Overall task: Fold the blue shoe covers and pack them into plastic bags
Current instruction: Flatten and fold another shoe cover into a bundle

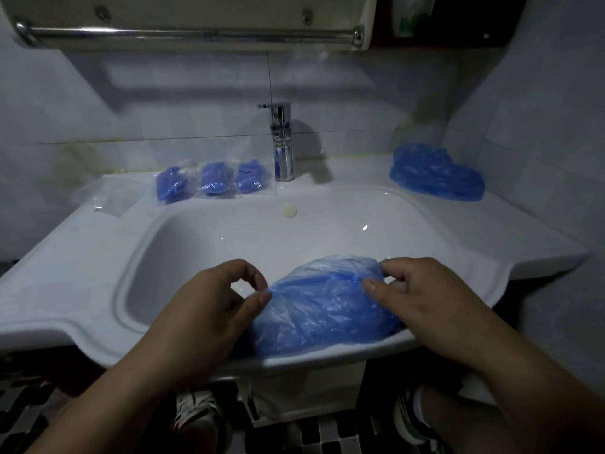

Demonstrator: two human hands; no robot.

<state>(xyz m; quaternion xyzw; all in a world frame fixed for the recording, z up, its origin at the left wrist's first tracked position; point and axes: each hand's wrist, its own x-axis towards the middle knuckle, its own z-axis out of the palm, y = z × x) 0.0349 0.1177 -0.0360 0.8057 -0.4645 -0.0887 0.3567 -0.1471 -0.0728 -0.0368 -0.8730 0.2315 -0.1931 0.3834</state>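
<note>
A blue shoe cover (324, 306) lies on the front edge of the white sink (82, 273), partly over the bowl. The left hand (212, 306) pinches its left end between the thumb and the first finger. The right hand (422, 299) holds its right end, with the fingers curled over the top and the thumb pressed on the plastic.

At the back left of the sink, 3 packed bags (216, 178) sit in a row, each with folded blue covers inside. Just left of them lie some clear empty bags (108, 194). In the back right corner is a pile of loose blue shoe covers (435, 173). A shiny tap (281, 142) stands between the packed bags and the pile. Below the sink, 2 sneakers (196, 417) stand on a dark tiled floor.
</note>
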